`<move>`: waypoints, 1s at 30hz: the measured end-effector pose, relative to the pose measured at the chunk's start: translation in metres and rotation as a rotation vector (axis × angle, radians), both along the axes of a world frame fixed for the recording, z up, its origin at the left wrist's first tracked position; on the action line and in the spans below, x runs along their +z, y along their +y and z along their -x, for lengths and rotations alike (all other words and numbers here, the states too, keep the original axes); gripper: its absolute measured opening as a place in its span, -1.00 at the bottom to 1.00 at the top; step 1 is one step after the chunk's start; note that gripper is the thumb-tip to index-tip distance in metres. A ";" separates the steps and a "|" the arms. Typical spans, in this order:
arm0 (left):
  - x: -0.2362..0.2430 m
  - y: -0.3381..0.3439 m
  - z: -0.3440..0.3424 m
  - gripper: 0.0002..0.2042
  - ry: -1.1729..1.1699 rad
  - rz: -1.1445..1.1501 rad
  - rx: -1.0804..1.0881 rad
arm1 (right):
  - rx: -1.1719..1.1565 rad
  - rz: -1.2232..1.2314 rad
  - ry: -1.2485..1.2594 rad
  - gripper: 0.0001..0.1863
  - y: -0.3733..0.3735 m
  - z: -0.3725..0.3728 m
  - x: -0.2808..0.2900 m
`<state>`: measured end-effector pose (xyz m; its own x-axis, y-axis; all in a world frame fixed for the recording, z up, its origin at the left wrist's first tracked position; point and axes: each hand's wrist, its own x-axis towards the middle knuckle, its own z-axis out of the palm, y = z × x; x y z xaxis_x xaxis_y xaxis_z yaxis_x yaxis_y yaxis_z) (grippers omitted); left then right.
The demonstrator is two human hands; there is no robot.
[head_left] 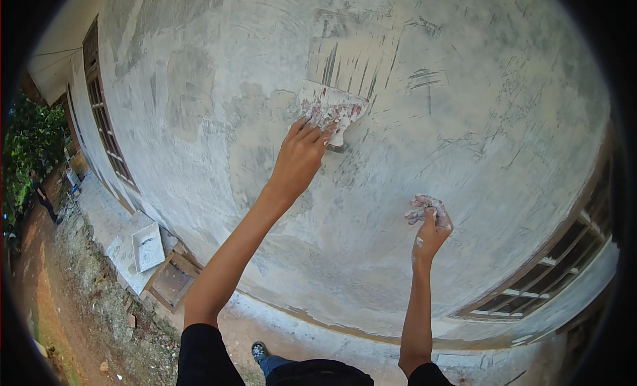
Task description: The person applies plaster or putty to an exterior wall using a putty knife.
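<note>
A wide putty knife (332,108), caked with white putty and showing reddish patches, lies against the plastered wall (265,61). My left hand (302,150) grips it from below, arm stretched up. Dark streaks and scraped marks run over the wall just above the blade. Lower and to the right, my right hand (431,221) hangs in front of the wall, fingers loosely bent and apart, smeared with white putty. Nothing shows in it.
At the lower left, a white tray (148,247) lies beside a wooden box-like stool (174,280). Barred windows stand at left (106,114) and lower right (537,280). A person (44,197) stands far left on the dirt ground. My shoe (259,351) rests on the paved strip.
</note>
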<state>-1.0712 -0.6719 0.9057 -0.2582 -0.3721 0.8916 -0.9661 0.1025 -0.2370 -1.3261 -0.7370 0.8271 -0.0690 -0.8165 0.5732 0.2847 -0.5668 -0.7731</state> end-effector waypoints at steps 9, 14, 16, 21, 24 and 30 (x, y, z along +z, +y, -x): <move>-0.130 -0.019 -0.005 -0.59 0.178 -0.071 -0.003 | -0.016 0.048 0.040 -0.74 -0.008 -0.010 -0.003; -0.158 0.006 0.005 -0.62 0.232 -0.137 0.019 | 0.012 0.009 0.081 -0.74 -0.001 -0.005 -0.006; -0.138 0.029 0.011 -0.61 0.301 -0.102 -0.079 | 0.011 0.004 0.112 -0.74 -0.001 0.004 -0.007; -0.022 0.043 0.000 -0.57 0.180 0.223 -0.083 | -0.004 0.039 0.105 -0.74 0.001 -0.001 0.003; 0.014 0.016 -0.003 -0.57 0.128 0.252 -0.058 | -0.118 0.064 0.110 -0.74 -0.003 -0.009 0.007; -0.074 -0.022 -0.019 -0.59 0.162 0.052 -0.079 | -0.181 0.175 0.197 -0.75 -0.014 -0.012 -0.009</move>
<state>-1.0518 -0.6934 0.8322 -0.1358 -0.3083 0.9416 -0.9815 0.1712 -0.0855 -1.3146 -0.7509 0.8180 -0.0776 -0.6888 0.7208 0.0217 -0.7240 -0.6895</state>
